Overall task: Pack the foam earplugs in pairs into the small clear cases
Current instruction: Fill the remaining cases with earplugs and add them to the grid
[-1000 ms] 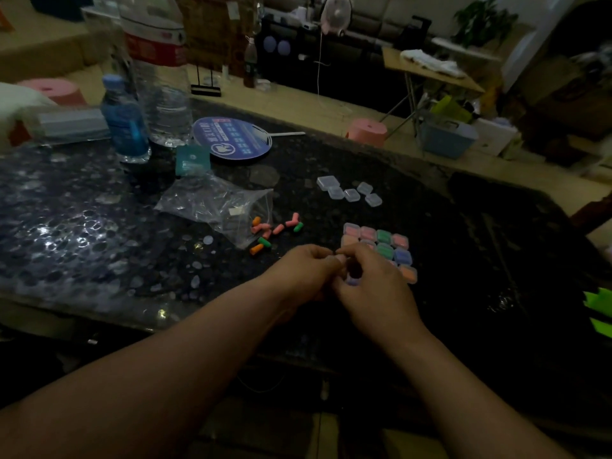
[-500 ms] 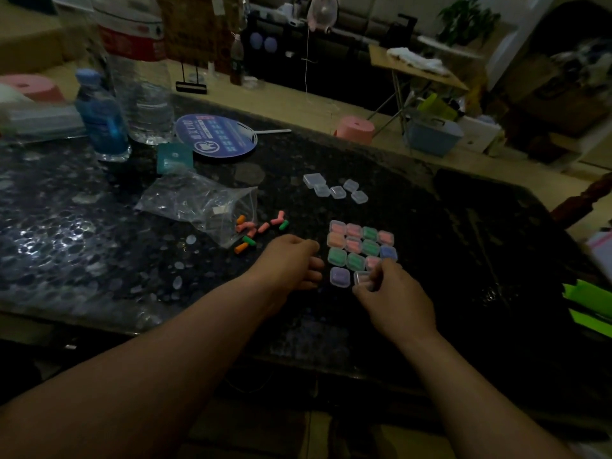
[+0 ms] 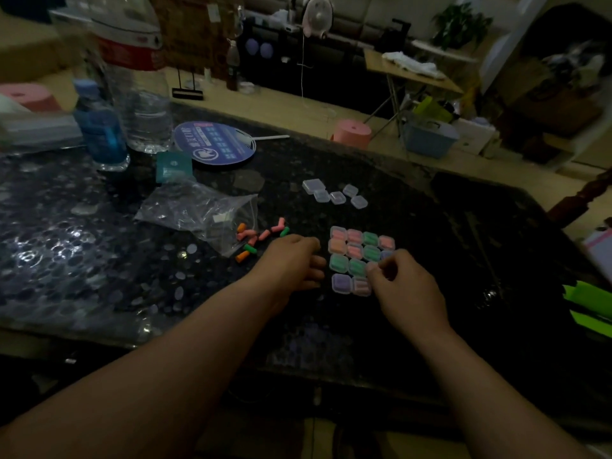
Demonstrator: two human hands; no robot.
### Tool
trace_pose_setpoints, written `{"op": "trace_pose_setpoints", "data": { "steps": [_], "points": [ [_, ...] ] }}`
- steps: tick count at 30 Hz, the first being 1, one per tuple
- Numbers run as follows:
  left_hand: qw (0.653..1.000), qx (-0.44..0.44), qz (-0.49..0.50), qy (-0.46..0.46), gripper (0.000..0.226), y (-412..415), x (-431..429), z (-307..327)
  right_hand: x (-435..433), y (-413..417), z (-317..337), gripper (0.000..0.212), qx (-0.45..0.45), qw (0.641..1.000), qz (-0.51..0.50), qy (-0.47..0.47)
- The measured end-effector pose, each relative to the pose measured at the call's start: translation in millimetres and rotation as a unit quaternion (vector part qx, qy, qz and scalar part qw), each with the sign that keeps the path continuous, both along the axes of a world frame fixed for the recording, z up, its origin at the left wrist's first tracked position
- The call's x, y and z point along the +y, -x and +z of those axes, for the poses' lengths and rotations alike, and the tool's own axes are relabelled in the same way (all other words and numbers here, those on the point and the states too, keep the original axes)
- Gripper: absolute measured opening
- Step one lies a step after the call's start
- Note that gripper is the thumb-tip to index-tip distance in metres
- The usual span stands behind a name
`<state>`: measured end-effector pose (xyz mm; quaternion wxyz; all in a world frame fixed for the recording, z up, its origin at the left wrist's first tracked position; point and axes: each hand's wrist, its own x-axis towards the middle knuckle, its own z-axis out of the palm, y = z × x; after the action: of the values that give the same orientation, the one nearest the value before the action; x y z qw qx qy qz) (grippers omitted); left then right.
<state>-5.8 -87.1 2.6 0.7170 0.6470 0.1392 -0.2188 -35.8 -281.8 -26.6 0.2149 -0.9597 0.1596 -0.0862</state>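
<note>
In the dim centre of the frame we count twelve filled cases [image 3: 354,250], packed edge to edge in a block on the dark table [image 3: 430,226]; a thirteenth may hide under the right hand [image 3: 402,286]. That hand lies over the block's lower right corner, fingers curled toward the thumb, and we cannot tell whether they pinch anything. The left hand [image 3: 291,260] rests just left of the block, fingers loosely curled, nothing visible in it. Above it lie about nine loose earplugs [image 3: 265,234] at the mouth of one clear bag [image 3: 198,210]. Five empty cases [image 3: 337,197] sit higher up, apart from the block. Two water bottles [image 3: 139,104] stand at upper left.
</note>
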Motion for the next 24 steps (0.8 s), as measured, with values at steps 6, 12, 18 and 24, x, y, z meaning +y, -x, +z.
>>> {"op": "trace_pose_setpoints", "data": {
  "steps": [6,12,18,24],
  "points": [
    [0.997,-0.062,0.049,0.017,0.040,-30,1,13,3,-40,13,0.017,-0.015,0.999,0.005,-0.045],
    [0.978,-0.175,0.088,-0.066,0.031,-47,-1,3,-9,-115,16,0.013,0.008,0.999,0.040,-0.016],
    [0.983,-0.159,0.080,-0.052,0.039,-59,-6,-7,-28,-199,5,0.025,0.057,0.996,0.044,0.047],
    [0.981,-0.148,0.110,-0.054,0.022,-70,-4,-18,-29,-234,-12,0.029,0.072,0.992,0.040,0.099]
  ]
}}
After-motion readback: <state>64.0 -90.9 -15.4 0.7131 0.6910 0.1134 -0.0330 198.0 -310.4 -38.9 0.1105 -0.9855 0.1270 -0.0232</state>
